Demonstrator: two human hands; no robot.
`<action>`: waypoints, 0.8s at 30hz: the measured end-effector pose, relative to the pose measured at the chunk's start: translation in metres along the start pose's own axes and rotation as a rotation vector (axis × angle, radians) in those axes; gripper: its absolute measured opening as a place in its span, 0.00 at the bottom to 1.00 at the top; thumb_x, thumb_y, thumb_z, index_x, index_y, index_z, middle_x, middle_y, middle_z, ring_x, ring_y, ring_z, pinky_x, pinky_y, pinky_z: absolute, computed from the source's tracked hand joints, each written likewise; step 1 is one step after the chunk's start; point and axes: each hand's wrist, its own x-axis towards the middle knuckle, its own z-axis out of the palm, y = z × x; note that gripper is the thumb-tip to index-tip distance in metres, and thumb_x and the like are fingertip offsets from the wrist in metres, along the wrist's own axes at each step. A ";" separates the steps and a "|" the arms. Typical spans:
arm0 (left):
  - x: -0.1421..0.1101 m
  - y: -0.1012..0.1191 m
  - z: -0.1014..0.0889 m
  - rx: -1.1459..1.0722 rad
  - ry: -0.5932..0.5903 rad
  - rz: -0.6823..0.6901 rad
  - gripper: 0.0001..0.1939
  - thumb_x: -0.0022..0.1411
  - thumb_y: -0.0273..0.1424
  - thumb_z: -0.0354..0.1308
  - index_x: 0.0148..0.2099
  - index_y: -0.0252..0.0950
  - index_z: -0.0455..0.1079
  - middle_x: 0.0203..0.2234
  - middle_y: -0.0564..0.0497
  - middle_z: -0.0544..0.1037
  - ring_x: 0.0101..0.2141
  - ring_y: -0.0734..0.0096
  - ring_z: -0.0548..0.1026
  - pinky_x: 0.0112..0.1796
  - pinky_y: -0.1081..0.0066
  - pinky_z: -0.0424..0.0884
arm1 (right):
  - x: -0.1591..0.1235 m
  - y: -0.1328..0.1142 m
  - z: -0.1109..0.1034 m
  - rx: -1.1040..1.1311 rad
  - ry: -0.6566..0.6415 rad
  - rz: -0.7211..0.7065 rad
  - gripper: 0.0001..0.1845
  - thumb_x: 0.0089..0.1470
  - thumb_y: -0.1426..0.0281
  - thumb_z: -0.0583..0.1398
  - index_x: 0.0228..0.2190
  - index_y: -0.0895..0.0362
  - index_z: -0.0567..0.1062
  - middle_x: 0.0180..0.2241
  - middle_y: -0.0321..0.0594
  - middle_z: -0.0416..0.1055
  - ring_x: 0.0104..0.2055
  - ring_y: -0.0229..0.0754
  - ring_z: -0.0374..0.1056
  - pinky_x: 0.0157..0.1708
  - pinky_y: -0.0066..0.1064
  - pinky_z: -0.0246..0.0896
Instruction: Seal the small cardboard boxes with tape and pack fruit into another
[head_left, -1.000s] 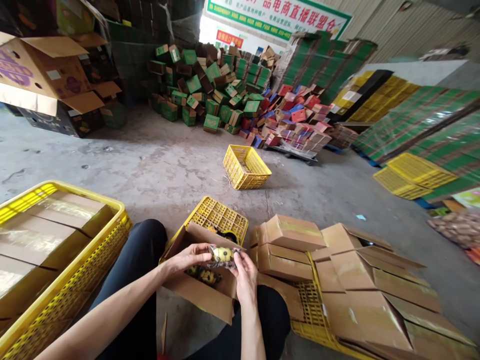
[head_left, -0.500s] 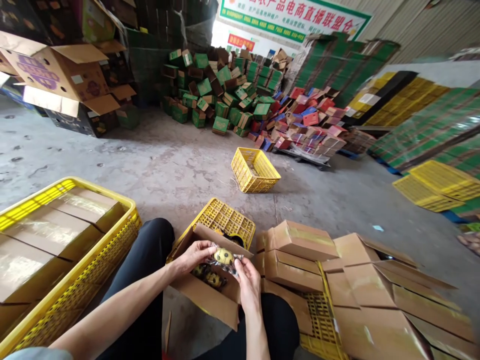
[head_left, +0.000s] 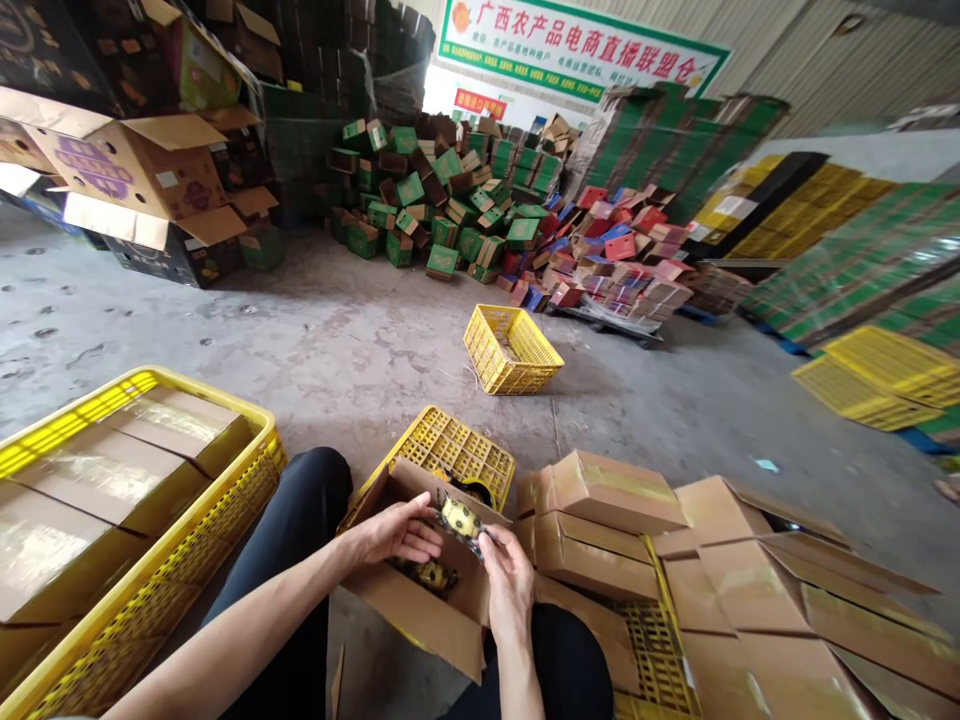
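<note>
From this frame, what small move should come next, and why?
Probably lower the spotted yellow item into the open carton with the right hand. That hand alone seems to grip it, by one end, while the left hand is open beside it. The item is above the carton, where similar yellow and dark pieces lie.

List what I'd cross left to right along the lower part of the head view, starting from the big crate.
Big yellow crate of taped cartons → left knee → open left hand → wrapped yellow item → right hand pinching it → brown carton stack → wider carton pile.
</note>
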 end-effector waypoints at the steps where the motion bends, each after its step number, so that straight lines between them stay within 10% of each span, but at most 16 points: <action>1: -0.001 0.001 0.000 -0.014 -0.053 0.001 0.42 0.55 0.63 0.66 0.56 0.33 0.73 0.45 0.36 0.82 0.45 0.53 0.82 0.45 0.61 0.76 | 0.000 -0.001 0.001 -0.016 -0.023 -0.022 0.19 0.46 0.53 0.74 0.34 0.54 0.84 0.40 0.43 0.81 0.43 0.50 0.78 0.46 0.38 0.74; 12: -0.012 0.006 0.007 -0.098 -0.164 0.164 0.26 0.57 0.38 0.75 0.55 0.37 0.74 0.48 0.39 0.80 0.39 0.61 0.82 0.46 0.59 0.76 | -0.012 -0.018 0.017 -0.113 -0.519 -0.044 0.17 0.53 0.51 0.71 0.39 0.48 0.88 0.51 0.47 0.79 0.64 0.59 0.67 0.63 0.48 0.65; 24: -0.011 0.003 0.011 -0.097 -0.274 0.220 0.22 0.57 0.33 0.75 0.53 0.33 0.78 0.44 0.40 0.81 0.41 0.61 0.81 0.45 0.65 0.73 | -0.002 -0.005 0.006 0.036 -0.096 0.090 0.34 0.43 0.47 0.74 0.50 0.49 0.83 0.55 0.47 0.79 0.57 0.59 0.74 0.51 0.47 0.75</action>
